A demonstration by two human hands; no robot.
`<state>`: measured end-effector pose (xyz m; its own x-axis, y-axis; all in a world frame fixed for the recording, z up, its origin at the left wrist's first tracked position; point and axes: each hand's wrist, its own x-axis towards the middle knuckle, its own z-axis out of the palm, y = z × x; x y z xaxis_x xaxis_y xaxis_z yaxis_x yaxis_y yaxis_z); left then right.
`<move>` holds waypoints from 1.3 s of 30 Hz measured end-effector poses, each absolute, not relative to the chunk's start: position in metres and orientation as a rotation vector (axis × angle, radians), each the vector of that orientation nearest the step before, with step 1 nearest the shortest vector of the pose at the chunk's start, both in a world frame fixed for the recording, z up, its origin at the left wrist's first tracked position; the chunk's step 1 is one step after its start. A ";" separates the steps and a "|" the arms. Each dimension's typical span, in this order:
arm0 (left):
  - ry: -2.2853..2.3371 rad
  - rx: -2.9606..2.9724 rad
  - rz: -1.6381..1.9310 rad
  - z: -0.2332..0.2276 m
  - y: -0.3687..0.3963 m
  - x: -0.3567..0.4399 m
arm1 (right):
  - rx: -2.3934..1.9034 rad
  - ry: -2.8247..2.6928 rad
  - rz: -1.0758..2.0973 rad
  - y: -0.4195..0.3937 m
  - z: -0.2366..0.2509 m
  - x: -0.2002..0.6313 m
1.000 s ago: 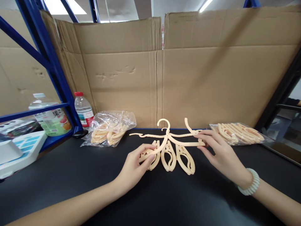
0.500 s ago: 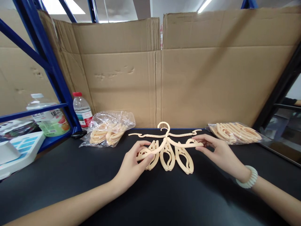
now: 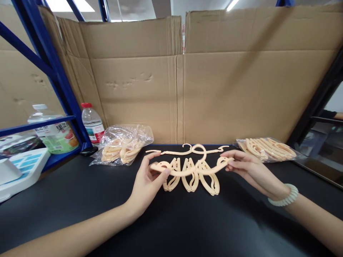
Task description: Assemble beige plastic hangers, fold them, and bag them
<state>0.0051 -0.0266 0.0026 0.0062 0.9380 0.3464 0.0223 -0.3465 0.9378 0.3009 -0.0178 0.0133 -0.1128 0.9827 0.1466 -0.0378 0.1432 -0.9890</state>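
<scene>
Near centre of black tabletop point(image 3: 187, 221), both hands hold one peach plastic hanger point(image 3: 191, 170), lifted just above surface. Left hand point(image 3: 146, 185) pinches hanger's left end, thumb on top, fingers curled under. Right hand point(image 3: 250, 171) pinches its right end between thumb and fingertips; pale bead bracelet point(image 3: 285, 198) on that wrist. Three folded hangers point(image 3: 190, 180) lie fanned flat right under held one. Another open hanger point(image 3: 187, 150) lies flat just beyond, near cardboard wall point(image 3: 227, 89). Far left: clear bag of hangers point(image 3: 123, 146), water bottle point(image 3: 92, 123) beside blue rack post point(image 3: 59, 78). Far right: second bag of hangers point(image 3: 268, 149).
</scene>
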 end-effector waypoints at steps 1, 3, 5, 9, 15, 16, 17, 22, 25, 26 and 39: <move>1.029 1.463 1.456 0.002 -0.026 0.005 | -1.021 -1.334 1.210 -0.018 0.013 0.300; 1.013 1.436 1.452 0.001 -0.025 0.005 | -1.010 -1.327 1.231 -0.020 0.012 0.298; 0.987 1.423 1.450 0.000 -0.024 0.006 | -0.990 -1.302 1.242 -0.022 0.011 0.294; 0.936 1.434 1.396 0.000 -0.028 0.008 | -0.963 -1.249 1.318 -0.025 0.007 0.288; 0.898 1.503 1.268 -0.001 -0.032 0.009 | -0.867 -1.290 1.466 -0.030 0.008 0.282; 0.896 1.514 1.260 -0.001 -0.032 0.010 | -0.845 -1.330 1.483 -0.031 0.009 0.280; 0.894 1.519 1.256 -0.001 -0.032 0.010 | -0.824 -1.377 1.495 -0.033 0.011 0.278; 0.887 1.499 1.250 0.000 -0.033 0.015 | -0.783 -1.652 1.473 -0.041 0.014 0.267; 0.862 1.501 1.238 -0.001 -0.038 0.021 | -0.773 -1.815 1.423 -0.046 0.015 0.263; 0.857 1.498 1.234 -0.002 -0.040 0.022 | -0.765 -1.869 1.411 -0.048 0.015 0.262; 0.870 1.551 1.199 -0.004 -0.045 0.024 | -0.763 -1.962 1.532 -0.056 0.014 0.258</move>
<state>0.0240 -0.0449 -0.0045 0.2641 0.9219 0.2835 -0.0171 -0.2894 0.9571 0.2580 -0.0563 0.0136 -0.6990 0.7121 0.0654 0.1092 0.1967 -0.9744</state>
